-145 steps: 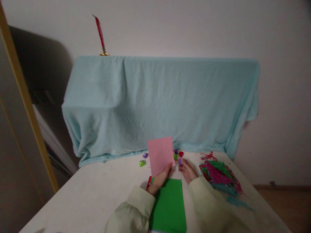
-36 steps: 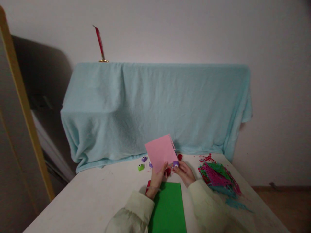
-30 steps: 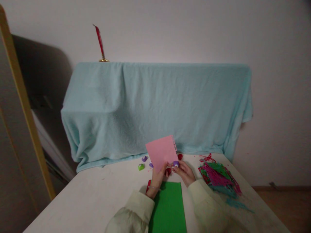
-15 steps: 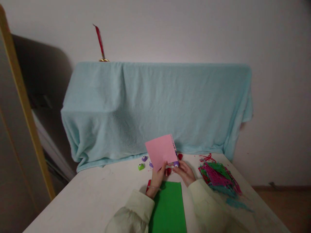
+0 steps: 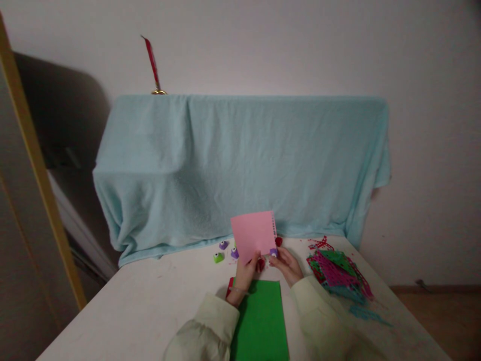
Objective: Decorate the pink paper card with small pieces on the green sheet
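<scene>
Head view — plain pink paper (image 5: pixel 253 234)

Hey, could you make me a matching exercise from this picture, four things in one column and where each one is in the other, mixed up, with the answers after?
Things:
1. Pink sheet
2. Green sheet
3. Purple piece at the pink sheet's edge
4. Pile of perforated sheets

Places:
A. Heaped toward the right side of the table
B. Held in the right hand
C. Held in the left hand
D. Lying on the table, reaching the picture's bottom edge

Right pairs: 1-C, 2-D, 3-B, 4-A.
</scene>
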`<state>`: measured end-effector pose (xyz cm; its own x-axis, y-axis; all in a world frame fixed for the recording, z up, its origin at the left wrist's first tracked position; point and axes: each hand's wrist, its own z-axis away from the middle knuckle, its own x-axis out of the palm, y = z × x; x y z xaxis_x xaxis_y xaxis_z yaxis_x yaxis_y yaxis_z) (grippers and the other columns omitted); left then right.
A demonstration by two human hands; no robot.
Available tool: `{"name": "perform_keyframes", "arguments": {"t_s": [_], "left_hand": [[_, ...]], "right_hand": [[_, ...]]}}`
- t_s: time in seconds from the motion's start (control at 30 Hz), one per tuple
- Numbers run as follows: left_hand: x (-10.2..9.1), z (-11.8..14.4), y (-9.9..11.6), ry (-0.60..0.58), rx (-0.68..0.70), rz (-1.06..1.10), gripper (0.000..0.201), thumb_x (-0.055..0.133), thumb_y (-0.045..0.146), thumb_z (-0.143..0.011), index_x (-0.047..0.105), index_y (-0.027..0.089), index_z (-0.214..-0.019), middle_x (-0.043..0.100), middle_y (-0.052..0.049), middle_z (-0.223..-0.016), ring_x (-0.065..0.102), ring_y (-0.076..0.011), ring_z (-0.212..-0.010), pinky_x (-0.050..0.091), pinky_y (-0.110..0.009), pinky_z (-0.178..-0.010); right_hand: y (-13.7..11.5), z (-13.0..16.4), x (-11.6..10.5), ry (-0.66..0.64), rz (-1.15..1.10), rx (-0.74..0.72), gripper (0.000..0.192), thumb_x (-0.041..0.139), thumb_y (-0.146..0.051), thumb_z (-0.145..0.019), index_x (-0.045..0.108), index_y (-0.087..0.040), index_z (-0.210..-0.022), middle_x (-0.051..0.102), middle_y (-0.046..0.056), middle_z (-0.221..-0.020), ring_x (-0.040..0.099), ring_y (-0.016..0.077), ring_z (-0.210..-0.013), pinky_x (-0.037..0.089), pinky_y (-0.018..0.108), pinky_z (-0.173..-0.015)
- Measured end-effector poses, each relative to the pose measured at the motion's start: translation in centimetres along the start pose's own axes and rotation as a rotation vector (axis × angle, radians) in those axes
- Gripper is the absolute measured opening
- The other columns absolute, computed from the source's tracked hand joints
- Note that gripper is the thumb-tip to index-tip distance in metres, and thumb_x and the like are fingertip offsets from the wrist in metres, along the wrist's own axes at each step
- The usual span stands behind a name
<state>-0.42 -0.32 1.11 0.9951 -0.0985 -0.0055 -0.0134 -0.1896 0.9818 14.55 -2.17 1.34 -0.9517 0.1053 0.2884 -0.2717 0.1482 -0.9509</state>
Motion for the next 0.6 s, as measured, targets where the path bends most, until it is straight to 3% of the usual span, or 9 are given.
{"name": "perform_keyframes", "arguments": {"t_s": [0.33, 0.6], "left_hand": [[-0.25, 0.27, 0.00, -0.016, 0.034, -0.081, 0.053, 0.044, 0.058, -0.083, 0.063, 0.013, -0.062, 0.058, -0.004, -0.051, 0.051, -0.0140, -0.049, 0.041, -0.025, -0.056], [-0.31, 0.44, 0.16, -0.082, 0.055, -0.100, 0.047, 0.047, 0.054, -0.083, 0.063, 0.014, -0.065, 0.059, -0.004, -0.057, 0.052, -0.0140, -0.053, 0.040, -0.024, -0.058]], "right_hand": [[-0.44, 0.17, 0.28, 0.001, 0.044, -0.029, 0.051, 0.079, -0.049, -0.055, 0.064, -0.018, -0.093, 0.067, 0.005, -0.082, 0.057, 0.0174, -0.063, 0.048, 0.031, -0.056], [-0.36, -0.04, -0.68, 0.005, 0.130, -0.020, 0.043, 0.076, -0.053, -0.058, 0.066, -0.016, -0.079, 0.059, 0.001, -0.055, 0.049, 0.0142, -0.048, 0.035, 0.027, -0.046]]}}
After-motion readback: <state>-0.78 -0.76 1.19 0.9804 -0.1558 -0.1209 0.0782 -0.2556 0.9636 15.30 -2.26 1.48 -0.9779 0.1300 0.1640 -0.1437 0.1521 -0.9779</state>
